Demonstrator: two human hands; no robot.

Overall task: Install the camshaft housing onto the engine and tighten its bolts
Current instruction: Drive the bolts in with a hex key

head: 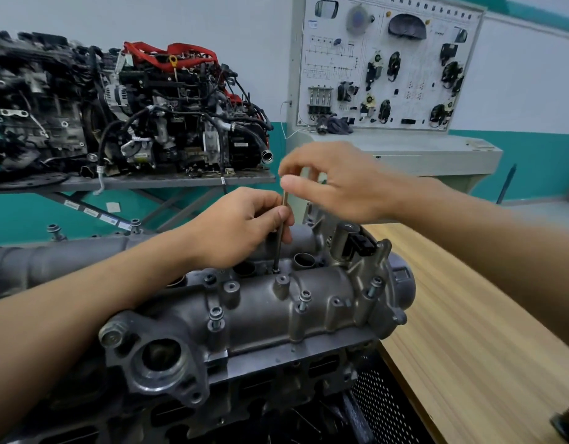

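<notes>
Housing (276,312) sits on engine (260,371); near-edge bolts (216,315) stand proud, untightened I judge. Left hand (241,225) pinches driver (279,248) on middle bolt (276,270), right hand (334,181) pinches its top

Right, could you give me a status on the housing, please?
Left hand grips thin steel driver shaft, right hand pinches its top. Shaft upright on bolt in grey cast camshaft housing. Front bolts proud. Nothing blocking.
</notes>
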